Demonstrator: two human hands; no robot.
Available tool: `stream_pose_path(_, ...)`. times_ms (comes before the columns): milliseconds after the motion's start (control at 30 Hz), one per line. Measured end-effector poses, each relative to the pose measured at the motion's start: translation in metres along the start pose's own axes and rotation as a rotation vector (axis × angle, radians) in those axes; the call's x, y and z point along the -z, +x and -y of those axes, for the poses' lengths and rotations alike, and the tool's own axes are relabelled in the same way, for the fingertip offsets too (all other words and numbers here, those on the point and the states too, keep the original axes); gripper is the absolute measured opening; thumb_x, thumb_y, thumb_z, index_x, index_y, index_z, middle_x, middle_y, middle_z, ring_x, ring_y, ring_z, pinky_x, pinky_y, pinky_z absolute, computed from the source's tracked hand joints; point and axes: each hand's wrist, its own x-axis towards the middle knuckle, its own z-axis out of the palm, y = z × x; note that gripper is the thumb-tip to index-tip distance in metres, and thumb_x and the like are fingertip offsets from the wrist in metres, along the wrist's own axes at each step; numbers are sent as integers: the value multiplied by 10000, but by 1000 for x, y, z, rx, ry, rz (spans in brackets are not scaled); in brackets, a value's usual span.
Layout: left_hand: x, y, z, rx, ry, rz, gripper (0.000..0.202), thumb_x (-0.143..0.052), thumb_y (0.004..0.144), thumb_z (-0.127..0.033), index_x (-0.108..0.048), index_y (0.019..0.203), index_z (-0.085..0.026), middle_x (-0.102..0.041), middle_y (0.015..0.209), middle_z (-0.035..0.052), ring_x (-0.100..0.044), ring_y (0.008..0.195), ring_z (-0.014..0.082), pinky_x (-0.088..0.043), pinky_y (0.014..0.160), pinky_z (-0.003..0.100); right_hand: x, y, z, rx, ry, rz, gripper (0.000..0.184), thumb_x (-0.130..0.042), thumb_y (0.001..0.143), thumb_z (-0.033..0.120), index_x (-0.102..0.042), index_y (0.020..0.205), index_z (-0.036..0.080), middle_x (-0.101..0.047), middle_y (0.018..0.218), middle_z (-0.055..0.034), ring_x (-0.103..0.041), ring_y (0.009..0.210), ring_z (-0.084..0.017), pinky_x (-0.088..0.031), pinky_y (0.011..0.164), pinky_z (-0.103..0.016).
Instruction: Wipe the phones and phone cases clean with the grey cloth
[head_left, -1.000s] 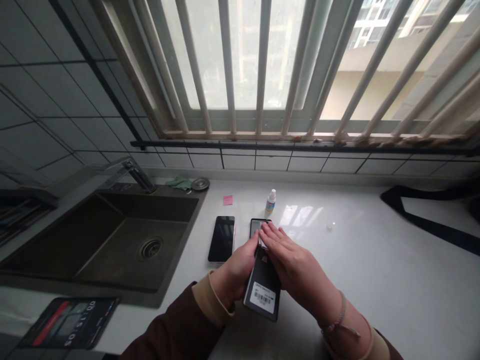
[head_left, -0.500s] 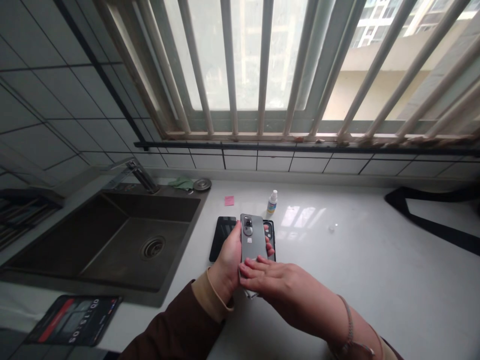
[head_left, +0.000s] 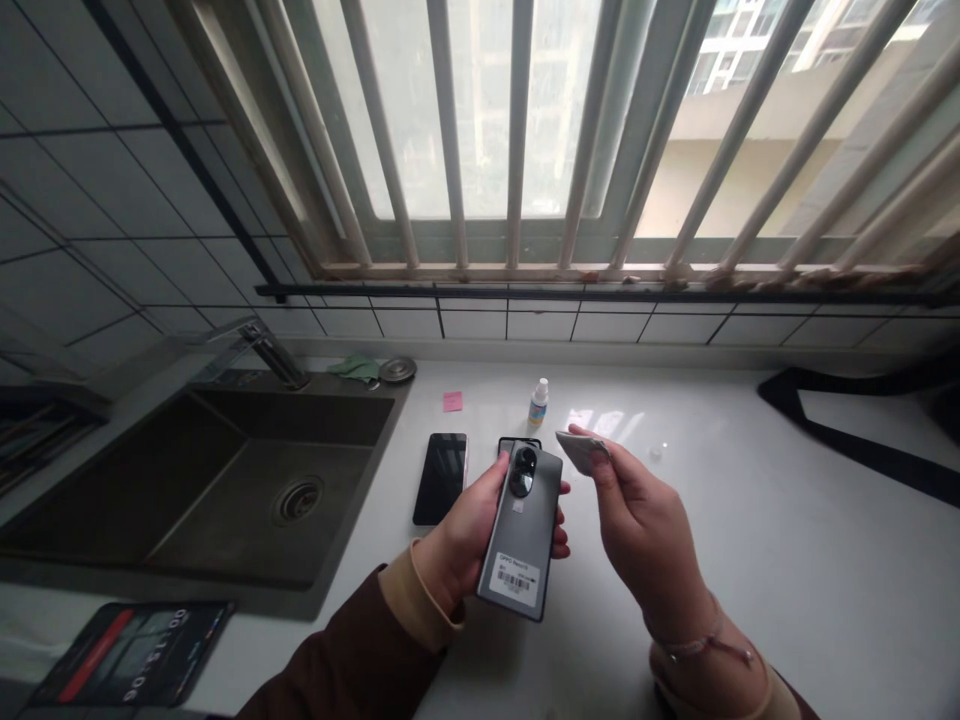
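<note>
My left hand (head_left: 469, 530) is wrapped round a grey smartphone (head_left: 529, 530), its back facing up. The camera bump is at the far end and a white barcode label near the close end. To the right, my right hand (head_left: 637, 510) is raised and pinches a folded pale grey cloth (head_left: 579, 453), apart from the phone. Partly hidden behind the phone lies a black phone case (head_left: 516, 442) on the counter. Left of it lies a second, black phone (head_left: 441, 478), screen up. A small white bottle (head_left: 539, 405) stands upright beyond the phones.
On the white counter (head_left: 720, 560) are a pink sticky note (head_left: 452, 401), a small clear cap (head_left: 660, 452) and a black strap (head_left: 870, 450). A dark sink (head_left: 217, 450) with a tap (head_left: 274, 352) is at left. A tablet showing a timer (head_left: 135, 652) lies in front of it.
My right hand has lifted off the phone's back and moved right with the cloth, uncovering the label. My left hand has shifted the phone slightly right and tilted it.
</note>
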Motion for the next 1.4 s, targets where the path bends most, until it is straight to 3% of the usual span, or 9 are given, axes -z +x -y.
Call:
stream_pose_path(200, 5, 3, 5, 43, 3, 49, 764, -357, 1054, -718, -741, 1215, -77, -783, 941, 182, -766, 782, 295, -606, 839, 448, -15, 0, -13, 389, -235, 197, 439, -499, 1086, 136, -663, 1484, 220, -651, 1526, -98, -594, 1446, -279, -542, 1203, -458)
stream_pose_path(400, 4, 7, 3, -1, -36, 53, 738, -315, 1080, -676, -672, 1392, -110, -790, 980, 178, -757, 753, 287, -591, 774, 431, -19, 1, -24, 505, -302, 369, 517, -472, 1037, 17, -635, 1503, 173, -619, 1554, -121, -552, 1481, -284, -503, 1230, -488)
stream_pose_path(567, 4, 11, 1, -38, -129, 25, 672, -347, 1104, -593, -673, 1373, -70, -792, 1059, 190, -769, 909, 293, -565, 931, 432, -17, 0, -24, 548, -219, 493, 585, -487, 999, -24, -602, 1529, 196, -608, 1571, -99, -553, 1485, -247, -460, 1265, -472)
stream_pose_path(733, 5, 9, -2, -37, -116, -2, 708, -334, 1097, -609, -728, 1236, -37, -784, 1003, 219, -765, 905, 318, -580, 892, 439, -11, -2, -11, 449, -40, 560, 452, -497, 1058, 67, -695, 1417, 254, -712, 1460, -60, -677, 1365, -245, -483, 1252, -485)
stream_pose_path(833, 4, 3, -5, -7, -73, -7, 743, -343, 1071, -673, -753, 1146, -58, -768, 906, 191, -751, 784, 298, -597, 794, 421, -5, 1, -3, 182, 120, 518, 353, -484, 1123, 235, -719, 1383, 285, -829, 1213, -36, -821, 1045, -216, -652, 1044, -416)
stream_pose_path(933, 3, -1, -6, 32, -20, -34, 799, -323, 1058, -705, -749, 1159, -36, -758, 928, 199, -750, 776, 292, -612, 797, 428, 1, 6, -3, -79, 193, 270, 380, -464, 1140, 419, -757, 1309, 244, -836, 1145, -64, -814, 986, -243, -689, 882, -389)
stream_pose_path(1033, 4, -1, -4, 99, 14, -27, 843, -296, 1055, -714, -720, 1257, -15, -755, 977, 210, -759, 824, 293, -617, 848, 435, 2, 9, -9, -149, 79, 7, 428, -472, 1125, 489, -769, 1288, 228, -820, 1214, -92, -787, 1122, -299, -664, 970, -467)
stream_pose_path(1133, 6, 1, -2, 145, 29, -9, 865, -290, 1046, -735, -707, 1277, -13, -752, 960, 205, -765, 831, 300, -620, 856, 443, -2, 6, -13, -20, -83, 0, 385, -492, 1120, 412, -724, 1389, 263, -767, 1368, -82, -724, 1293, -309, -629, 1074, -486)
stream_pose_path(1400, 10, 3, -3, 113, 24, 12, 792, -324, 1050, -708, -728, 1182, -39, -767, 902, 195, -773, 778, 312, -634, 799, 453, -17, 4, -25, 466, -290, 328, 434, -468, 1081, 105, -682, 1446, 204, -665, 1506, -108, -608, 1431, -284, -533, 1201, -500)
